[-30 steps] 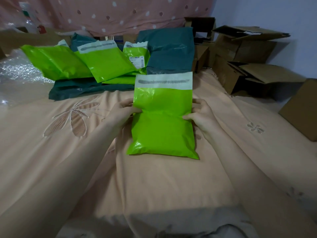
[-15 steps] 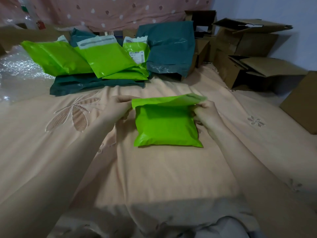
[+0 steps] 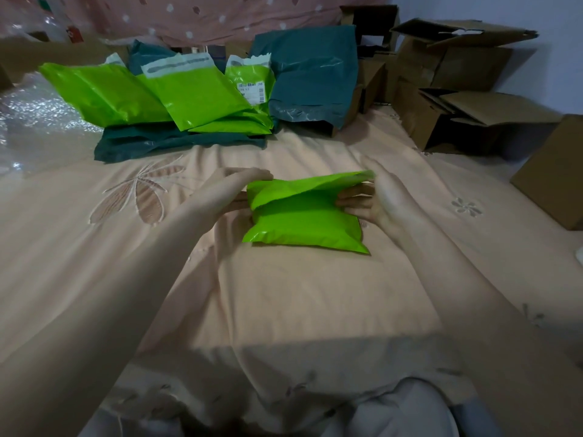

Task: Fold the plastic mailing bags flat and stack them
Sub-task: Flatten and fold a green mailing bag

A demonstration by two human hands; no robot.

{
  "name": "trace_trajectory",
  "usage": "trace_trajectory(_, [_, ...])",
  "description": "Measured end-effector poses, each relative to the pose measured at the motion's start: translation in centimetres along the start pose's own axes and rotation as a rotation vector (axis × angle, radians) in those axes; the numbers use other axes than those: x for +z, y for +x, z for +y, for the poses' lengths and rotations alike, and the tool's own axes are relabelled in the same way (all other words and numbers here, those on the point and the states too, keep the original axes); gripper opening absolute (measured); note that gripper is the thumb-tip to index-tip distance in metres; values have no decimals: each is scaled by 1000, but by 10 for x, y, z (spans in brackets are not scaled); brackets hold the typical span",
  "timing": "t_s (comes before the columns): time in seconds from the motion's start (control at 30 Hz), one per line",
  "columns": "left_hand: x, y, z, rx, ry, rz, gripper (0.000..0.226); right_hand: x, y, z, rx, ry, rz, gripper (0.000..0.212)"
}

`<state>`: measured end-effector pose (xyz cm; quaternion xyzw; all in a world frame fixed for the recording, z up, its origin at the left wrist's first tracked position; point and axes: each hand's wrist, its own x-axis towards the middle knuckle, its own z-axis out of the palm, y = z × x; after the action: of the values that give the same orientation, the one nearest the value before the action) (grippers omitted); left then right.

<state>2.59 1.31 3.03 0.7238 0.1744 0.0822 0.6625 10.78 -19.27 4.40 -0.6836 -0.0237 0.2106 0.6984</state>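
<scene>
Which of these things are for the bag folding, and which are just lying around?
For the job:
- green bag, its flap folded over, held by the left hand and right hand
- pile of green bags
- dark teal bags

Just lying about:
- cardboard boxes
- bubble wrap
- peach bedsheet
- dotted pink cloth

Five green mailing bags [image 3: 304,220] — one apart in front — three dark teal bags [image 3: 310,74], and several cardboard boxes [image 3: 454,121].
</scene>
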Motion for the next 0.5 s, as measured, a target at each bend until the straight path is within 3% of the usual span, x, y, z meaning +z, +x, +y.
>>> trace_trajectory(0.1, [0, -2, -2, 61, 137, -53, 15, -4, -3, 3, -43, -120, -22, 15])
trace_trajectory(0.23, [1, -6, -3, 57, 237, -5, 41, -10, -7, 11, -28, -161, -2, 37])
trace_trajectory(0.33, [5, -14, 1, -70, 281, 69, 58, -8, -17, 12, -58, -304, 42, 40])
trace_trajectory(0.4, [5, -18, 2, -154, 338, 106, 59, -9, -21, 13, -74, -350, 49, 40])
trace_trajectory(0.5, [5, -25, 3, -201, 274, 78, 41, -11, -25, 16, -61, -427, 14, 42])
